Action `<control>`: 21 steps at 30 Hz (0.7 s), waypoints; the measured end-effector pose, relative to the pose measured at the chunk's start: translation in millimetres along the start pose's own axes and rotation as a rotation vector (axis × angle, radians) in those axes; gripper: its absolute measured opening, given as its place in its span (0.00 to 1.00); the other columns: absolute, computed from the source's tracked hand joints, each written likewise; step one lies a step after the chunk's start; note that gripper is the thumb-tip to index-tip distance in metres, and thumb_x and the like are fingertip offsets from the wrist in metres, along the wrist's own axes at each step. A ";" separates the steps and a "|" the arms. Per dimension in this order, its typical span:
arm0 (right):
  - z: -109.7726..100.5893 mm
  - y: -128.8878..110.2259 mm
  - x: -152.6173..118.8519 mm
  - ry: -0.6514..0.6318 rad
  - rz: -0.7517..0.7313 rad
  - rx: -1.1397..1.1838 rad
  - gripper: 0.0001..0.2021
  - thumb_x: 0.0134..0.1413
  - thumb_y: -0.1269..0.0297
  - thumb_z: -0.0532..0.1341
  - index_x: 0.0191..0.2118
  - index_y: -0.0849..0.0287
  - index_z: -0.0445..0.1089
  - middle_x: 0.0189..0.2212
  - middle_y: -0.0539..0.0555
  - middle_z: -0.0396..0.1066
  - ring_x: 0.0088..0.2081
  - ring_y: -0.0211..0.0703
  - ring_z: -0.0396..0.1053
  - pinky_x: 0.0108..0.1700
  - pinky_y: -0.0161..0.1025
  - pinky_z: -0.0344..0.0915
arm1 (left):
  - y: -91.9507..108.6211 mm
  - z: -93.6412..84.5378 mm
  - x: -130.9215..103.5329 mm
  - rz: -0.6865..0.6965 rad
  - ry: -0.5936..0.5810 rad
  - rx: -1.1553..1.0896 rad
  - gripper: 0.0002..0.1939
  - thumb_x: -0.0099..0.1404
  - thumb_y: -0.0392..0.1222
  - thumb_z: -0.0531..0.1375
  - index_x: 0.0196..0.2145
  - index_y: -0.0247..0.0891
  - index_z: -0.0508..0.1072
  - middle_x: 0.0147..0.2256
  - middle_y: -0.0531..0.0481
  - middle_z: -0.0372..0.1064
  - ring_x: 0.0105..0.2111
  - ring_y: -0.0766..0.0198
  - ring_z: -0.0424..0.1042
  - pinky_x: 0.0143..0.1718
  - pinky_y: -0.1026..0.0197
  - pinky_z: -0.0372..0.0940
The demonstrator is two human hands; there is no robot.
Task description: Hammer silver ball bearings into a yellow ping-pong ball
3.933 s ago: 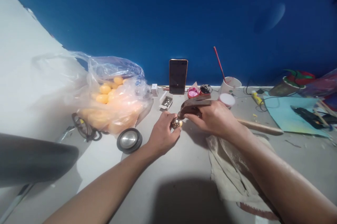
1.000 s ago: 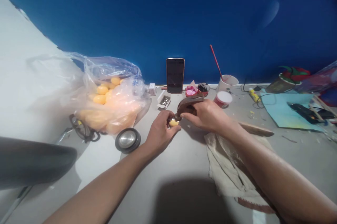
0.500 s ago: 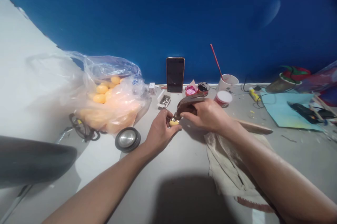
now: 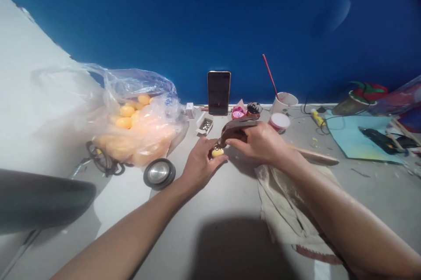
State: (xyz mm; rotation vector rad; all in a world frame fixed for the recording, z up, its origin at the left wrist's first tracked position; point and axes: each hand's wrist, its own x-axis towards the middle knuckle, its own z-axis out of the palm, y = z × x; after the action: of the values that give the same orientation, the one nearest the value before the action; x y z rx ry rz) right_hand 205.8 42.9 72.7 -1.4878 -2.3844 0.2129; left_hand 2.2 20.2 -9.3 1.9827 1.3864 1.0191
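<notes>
Between the thumb and fingers of my left hand [image 4: 200, 159] is a small yellow rounded piece [image 4: 217, 152] with shiny metal spots on its upper side. My right hand [image 4: 263, 142] is closed around a hammer [image 4: 235, 129], close to its dark metal head. The hammer's round face is against or just above the top of the yellow piece; I cannot tell which. Its wooden handle [image 4: 317, 156] sticks out to the right beneath my right forearm. Just beyond my left hand is a small open box [image 4: 205, 125] of shiny metal bits.
At left lies a clear plastic bag [image 4: 141, 140] of yellow rounded pieces, with a round black-rimmed metal lid [image 4: 159, 174] nearby. A phone [image 4: 219, 93] leans on the blue wall. A white cup [image 4: 283, 104] and tub [image 4: 279, 121] stand right, above a beige cloth [image 4: 283, 201].
The hammer has tipped slightly, its handle end rising a little with my right hand. The yellow piece stays in my left hand, shifted very slightly.
</notes>
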 end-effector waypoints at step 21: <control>1.6 1.8 0.9 0.009 -0.011 0.035 0.13 0.63 0.55 0.63 0.43 0.56 0.81 0.35 0.57 0.81 0.38 0.50 0.76 0.40 0.41 0.66 | 5.9 2.5 -0.8 -0.169 0.033 0.007 0.15 0.57 0.33 0.64 0.41 0.42 0.68 0.33 0.55 0.69 0.30 0.64 0.69 0.34 0.61 0.63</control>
State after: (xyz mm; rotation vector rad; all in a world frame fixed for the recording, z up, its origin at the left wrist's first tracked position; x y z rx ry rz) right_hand 206.4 44.6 70.8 -1.4564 -2.3691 0.2439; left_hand 7.4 17.4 -6.6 1.8252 1.5485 0.9749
